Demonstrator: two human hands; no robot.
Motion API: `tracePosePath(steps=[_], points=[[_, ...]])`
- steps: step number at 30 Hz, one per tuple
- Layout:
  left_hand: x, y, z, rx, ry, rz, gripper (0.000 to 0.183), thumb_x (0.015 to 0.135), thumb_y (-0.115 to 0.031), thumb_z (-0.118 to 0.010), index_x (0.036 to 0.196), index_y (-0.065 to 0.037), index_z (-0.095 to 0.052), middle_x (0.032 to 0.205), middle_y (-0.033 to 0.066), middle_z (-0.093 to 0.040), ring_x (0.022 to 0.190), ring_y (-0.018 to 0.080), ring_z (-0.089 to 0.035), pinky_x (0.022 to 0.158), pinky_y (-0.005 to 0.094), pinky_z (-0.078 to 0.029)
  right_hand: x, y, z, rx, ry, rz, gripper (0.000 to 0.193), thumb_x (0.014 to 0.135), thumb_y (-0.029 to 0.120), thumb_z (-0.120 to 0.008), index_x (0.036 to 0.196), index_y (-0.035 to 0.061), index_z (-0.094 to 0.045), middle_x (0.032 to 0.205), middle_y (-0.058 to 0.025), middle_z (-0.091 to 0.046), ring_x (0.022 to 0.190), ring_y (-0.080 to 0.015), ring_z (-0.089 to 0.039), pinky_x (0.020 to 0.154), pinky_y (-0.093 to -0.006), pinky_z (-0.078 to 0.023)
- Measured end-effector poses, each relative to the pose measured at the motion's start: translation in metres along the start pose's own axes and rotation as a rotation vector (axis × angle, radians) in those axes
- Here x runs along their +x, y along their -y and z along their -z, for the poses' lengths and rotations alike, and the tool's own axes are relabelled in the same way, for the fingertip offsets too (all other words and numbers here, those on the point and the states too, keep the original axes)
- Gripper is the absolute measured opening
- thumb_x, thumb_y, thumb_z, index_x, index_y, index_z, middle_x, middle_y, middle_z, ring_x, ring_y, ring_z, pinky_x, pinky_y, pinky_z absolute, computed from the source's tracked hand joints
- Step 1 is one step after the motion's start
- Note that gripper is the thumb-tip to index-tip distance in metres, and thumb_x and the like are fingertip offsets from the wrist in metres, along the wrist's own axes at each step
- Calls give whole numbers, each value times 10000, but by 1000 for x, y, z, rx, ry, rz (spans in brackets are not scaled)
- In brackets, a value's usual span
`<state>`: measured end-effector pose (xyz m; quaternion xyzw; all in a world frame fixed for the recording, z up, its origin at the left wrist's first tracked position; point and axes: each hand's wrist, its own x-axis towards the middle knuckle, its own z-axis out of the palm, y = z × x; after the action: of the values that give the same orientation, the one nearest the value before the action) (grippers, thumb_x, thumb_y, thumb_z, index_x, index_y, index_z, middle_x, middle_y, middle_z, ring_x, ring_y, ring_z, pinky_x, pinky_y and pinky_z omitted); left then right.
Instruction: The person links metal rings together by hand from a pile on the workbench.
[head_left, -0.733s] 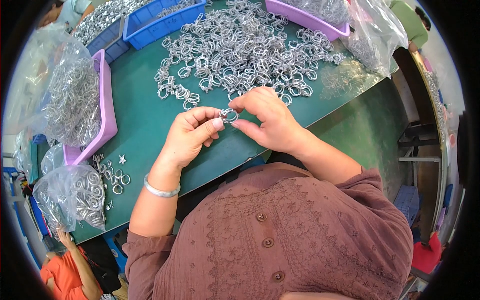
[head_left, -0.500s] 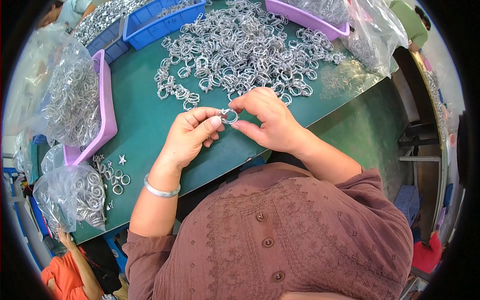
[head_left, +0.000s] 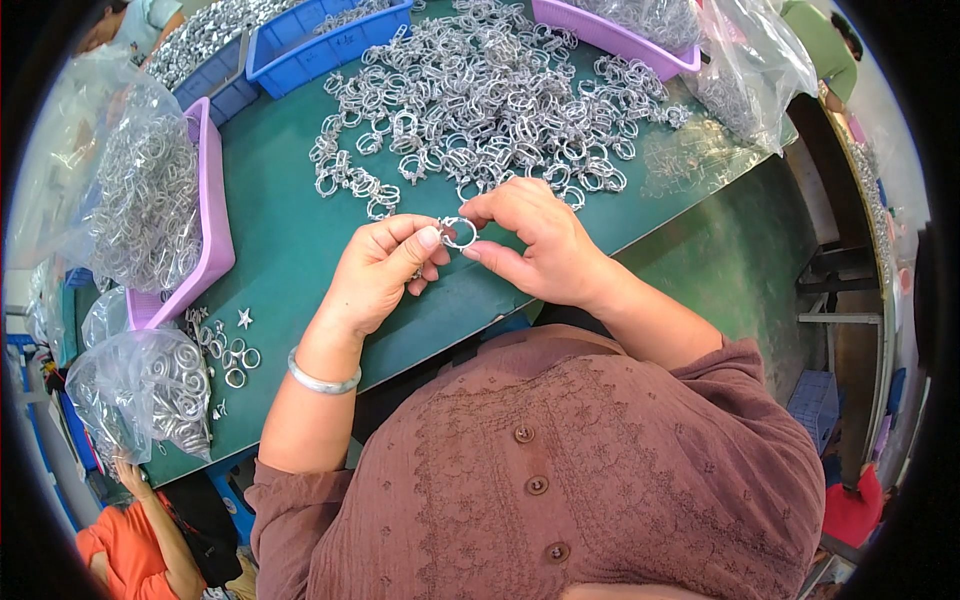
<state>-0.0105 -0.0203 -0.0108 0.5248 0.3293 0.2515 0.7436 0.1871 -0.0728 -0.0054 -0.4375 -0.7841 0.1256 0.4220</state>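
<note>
The left hand [head_left: 375, 275] pinches the left edge of a small metal ring [head_left: 459, 234], fingers curled shut. The ring sits between both hands, just above the green worktop [head_left: 290, 230]. The right hand [head_left: 540, 245] grips its right side from above.

A green worktop [head_left: 280, 230] carries a large loose heap of metal clamps [head_left: 480, 90]. A purple tray [head_left: 210, 220] at the left holds bagged clamps. Two blue bins [head_left: 320, 45] stand at the far edge beside a second purple tray [head_left: 610, 35]. A clear bag of rings [head_left: 150, 390] lies at the near left corner.
</note>
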Motion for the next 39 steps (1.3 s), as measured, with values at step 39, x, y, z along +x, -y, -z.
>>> tracePosePath(steps=[39], points=[[-1, -3, -3, 32, 8, -43, 185, 836, -151, -593, 980, -36, -595, 784, 9, -602, 626, 46, -504, 527, 165, -399, -2, 0, -2, 114, -65, -15, 250, 680, 0, -647, 914, 47, -571, 792, -77, -580, 744, -250, -556, 664, -340, -440]])
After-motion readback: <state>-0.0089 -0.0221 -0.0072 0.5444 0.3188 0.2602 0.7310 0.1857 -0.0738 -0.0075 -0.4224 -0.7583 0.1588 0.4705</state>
